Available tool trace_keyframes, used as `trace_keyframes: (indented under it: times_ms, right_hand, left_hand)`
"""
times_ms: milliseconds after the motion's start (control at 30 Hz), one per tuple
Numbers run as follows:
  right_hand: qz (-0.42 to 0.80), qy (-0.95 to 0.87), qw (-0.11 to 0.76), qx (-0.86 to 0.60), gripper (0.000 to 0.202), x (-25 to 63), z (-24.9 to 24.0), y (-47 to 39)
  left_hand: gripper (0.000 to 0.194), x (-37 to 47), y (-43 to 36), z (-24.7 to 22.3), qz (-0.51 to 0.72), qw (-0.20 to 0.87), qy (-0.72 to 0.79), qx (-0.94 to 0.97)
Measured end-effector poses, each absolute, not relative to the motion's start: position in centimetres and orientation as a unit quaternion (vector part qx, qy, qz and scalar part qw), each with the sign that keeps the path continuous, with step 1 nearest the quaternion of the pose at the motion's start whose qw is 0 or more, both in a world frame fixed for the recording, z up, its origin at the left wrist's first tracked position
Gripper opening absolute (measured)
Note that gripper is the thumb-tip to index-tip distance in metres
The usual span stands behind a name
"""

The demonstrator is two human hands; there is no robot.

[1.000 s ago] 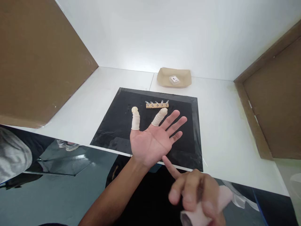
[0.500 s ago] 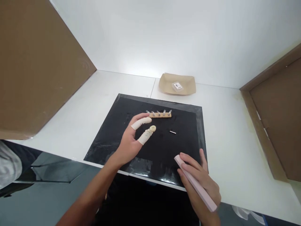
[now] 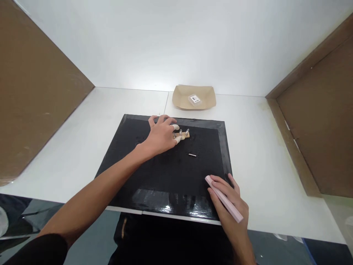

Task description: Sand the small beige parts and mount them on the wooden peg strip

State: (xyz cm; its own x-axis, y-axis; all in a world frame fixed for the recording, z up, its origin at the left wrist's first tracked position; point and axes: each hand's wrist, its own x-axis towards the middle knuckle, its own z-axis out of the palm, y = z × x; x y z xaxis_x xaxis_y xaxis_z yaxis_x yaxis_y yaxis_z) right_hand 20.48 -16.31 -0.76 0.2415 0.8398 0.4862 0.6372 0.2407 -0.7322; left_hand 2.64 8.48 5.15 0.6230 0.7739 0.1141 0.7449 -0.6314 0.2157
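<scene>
Near the back of the black mat (image 3: 165, 169), my left hand (image 3: 163, 135) reaches over a small wooden strip (image 3: 187, 135) with clear upright pieces along it. White covers sit on its thumb and index finger, which close around the strip near its middle. The hand hides the strip's left part. My right hand (image 3: 230, 200) holds a pale pink bar (image 3: 224, 198) at the mat's front right corner, the bar slanting down to the right. A short shiny metal pin (image 3: 192, 155) lies on the mat in front of the strip.
Behind the mat stands a tan paper tray (image 3: 179, 99) with a small clear labelled box (image 3: 195, 99) in it. Brown cardboard panels rise at the left (image 3: 35, 92) and right (image 3: 317, 110) of the white table (image 3: 259, 162).
My left hand has moved forward onto the strip, and its spread thumb and index finger have closed around it. My right hand still holds the pink bar. The view has shifted slightly.
</scene>
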Motion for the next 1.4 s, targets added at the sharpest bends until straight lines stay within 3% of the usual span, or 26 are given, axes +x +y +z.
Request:
trace_keyframes:
  times_ms: [167, 933, 1400]
  right_hand:
    - [0.095, -0.63, 0.494, -0.591, 0.031, 20.7, -0.8, -16.4]
    - [0.073, -0.678, 0.468, -0.562, 0.043, 20.3, -1.2, -16.8]
    - [0.077, -0.682, 0.456, -0.567, 0.043, 20.3, -1.4, -16.8]
  left_hand:
    - [0.024, 3.0, 8.8, 5.0, 0.068, 0.085, 0.416, 0.903]
    - [0.016, 4.4, 9.0, 2.7, 0.171, 0.096, 0.469, 0.861]
    - [0.024, 4.4, 6.4, 3.7, 0.166, -0.018, 0.408, 0.897]
